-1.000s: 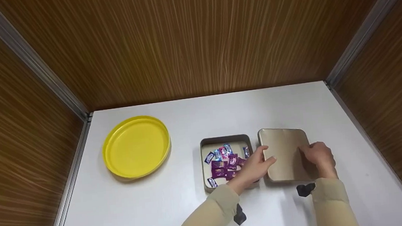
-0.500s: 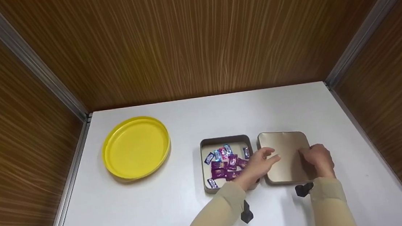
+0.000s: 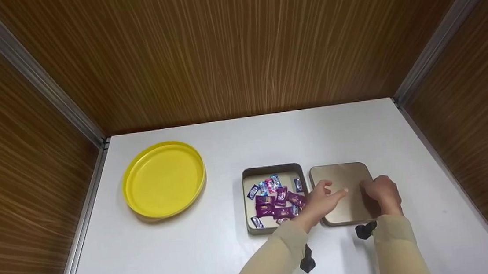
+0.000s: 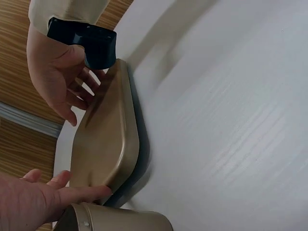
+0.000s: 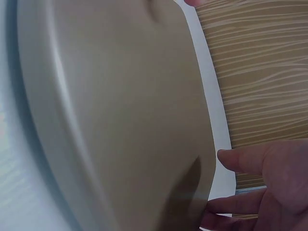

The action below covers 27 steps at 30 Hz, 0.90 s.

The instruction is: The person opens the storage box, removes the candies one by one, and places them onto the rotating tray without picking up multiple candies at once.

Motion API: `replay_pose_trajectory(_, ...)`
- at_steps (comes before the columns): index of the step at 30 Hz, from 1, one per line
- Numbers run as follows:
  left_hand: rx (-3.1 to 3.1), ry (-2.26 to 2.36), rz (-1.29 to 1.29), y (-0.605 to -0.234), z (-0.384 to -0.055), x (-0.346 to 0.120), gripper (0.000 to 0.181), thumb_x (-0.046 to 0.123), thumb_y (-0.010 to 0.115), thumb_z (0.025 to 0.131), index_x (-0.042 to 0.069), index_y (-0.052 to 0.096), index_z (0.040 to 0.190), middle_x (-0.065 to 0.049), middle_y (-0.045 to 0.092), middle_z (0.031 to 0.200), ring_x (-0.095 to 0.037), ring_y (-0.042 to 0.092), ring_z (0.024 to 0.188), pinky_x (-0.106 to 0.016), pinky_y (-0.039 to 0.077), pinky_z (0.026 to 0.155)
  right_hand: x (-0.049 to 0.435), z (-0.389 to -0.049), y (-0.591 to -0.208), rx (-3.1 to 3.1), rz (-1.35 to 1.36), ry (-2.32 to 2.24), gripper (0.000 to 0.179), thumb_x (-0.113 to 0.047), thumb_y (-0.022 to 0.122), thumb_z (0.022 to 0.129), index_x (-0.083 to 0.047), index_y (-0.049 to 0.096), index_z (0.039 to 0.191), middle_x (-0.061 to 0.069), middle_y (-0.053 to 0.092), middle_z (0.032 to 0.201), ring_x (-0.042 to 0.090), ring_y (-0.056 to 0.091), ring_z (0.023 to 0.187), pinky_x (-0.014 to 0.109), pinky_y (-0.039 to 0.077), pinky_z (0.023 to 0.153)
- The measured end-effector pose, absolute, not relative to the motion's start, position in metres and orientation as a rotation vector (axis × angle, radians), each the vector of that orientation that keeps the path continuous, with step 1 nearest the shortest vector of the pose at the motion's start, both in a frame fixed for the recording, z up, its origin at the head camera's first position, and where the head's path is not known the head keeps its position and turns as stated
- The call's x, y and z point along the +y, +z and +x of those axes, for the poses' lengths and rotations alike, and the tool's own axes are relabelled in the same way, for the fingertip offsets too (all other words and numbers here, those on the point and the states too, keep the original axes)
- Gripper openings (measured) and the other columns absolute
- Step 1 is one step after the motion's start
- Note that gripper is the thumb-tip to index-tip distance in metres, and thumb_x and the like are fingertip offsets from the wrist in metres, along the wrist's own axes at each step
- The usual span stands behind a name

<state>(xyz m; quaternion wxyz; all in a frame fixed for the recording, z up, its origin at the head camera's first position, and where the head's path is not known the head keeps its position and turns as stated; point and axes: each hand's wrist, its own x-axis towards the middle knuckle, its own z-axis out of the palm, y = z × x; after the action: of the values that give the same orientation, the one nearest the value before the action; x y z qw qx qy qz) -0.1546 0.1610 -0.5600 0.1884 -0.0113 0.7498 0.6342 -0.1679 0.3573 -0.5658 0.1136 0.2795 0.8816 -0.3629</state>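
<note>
The square gold-brown tin lid [image 3: 344, 176] lies top side up on the table, just right of the matching open tin [image 3: 249, 198]. Wrapped candies [image 3: 265, 205], purple, blue and pink, are scattered inside that tin. Between tin and lid is my left hand [image 3: 322, 201], its thumb reaching over the lid's left part with fingers relaxed. At the lid's right edge is my right hand [image 3: 383, 192]; in the right wrist view its thumb [image 5: 240, 160] is straight and apart from the lid, while the fingertips [image 5: 214, 206] meet or nearly meet the rim.
A round yellow tray [image 3: 164, 179] lies at the left of the white table [image 3: 219, 258]. Wood-grain panels [image 3: 236, 45] enclose the back and both sides. A dark camera mount sits on each wrist.
The lid has come down toward me and slightly left, now lying flatter beside the tin. Both hands moved with it; my left hand shifted right and its fingers left the lid's edge.
</note>
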Motion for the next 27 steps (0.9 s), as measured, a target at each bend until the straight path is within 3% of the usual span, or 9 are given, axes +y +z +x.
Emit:
replay_pose_trajectory(7, 2.075, 1.802, -0.080, -0.558, -0.157, 0.161, 0.062, 0.035, 0.073, 0.085, 0.007, 0.049, 0.135, -0.022, 0.055, 0.129, -0.034, 0.055, 0.117, -0.048, 0.046, 0.096, 0.357, -0.168, -0.564, 2.582, 0.822, -1.025, 0.060, -0.032, 0.049, 0.094, 0.020, 0.046, 0.123, 0.036, 0.057, 0.105, 0.042, 0.058, 0.086, 0.048, 0.050, 0.066)
replay_pose_trajectory(15, 2.066, 1.775, -0.076, -0.558, -0.159, 0.157, 0.071, 0.038, 0.071, 0.087, 0.008, 0.042, 0.144, -0.020, 0.048, 0.142, -0.035, 0.046, 0.130, -0.048, 0.038, 0.106, 0.353, -0.170, -0.564, 2.566, 0.803, -1.090, 0.063, -0.028, 0.051, 0.093, 0.020, 0.041, 0.132, 0.039, 0.055, 0.113, 0.045, 0.060, 0.092, 0.051, 0.053, 0.071)
replay_pose_trajectory(20, 2.086, 1.762, -0.054, -0.556, -0.160, 0.153, 0.068, 0.038, 0.070, 0.087, 0.010, 0.044, 0.143, -0.018, 0.049, 0.141, -0.033, 0.047, 0.129, -0.046, 0.038, 0.106, 0.351, -0.172, -0.562, 2.596, 0.785, -1.058, 0.069, -0.029, 0.051, 0.094, 0.017, 0.031, 0.142, 0.042, 0.040, 0.135, 0.053, 0.048, 0.116, 0.063, 0.042, 0.092)
replay_pose_trajectory(27, 2.088, 1.817, -0.005, -0.547, -0.157, 0.146, 0.056, 0.028, 0.068, 0.090, 0.010, 0.048, 0.139, -0.018, 0.055, 0.132, -0.032, 0.057, 0.117, -0.044, 0.047, 0.096, 0.344, -0.176, -0.556, 2.660, 0.746, -1.023, 0.072, -0.030, 0.052, 0.095, 0.013, 0.025, 0.147, 0.044, 0.027, 0.141, 0.059, 0.037, 0.122, 0.069, 0.035, 0.096)
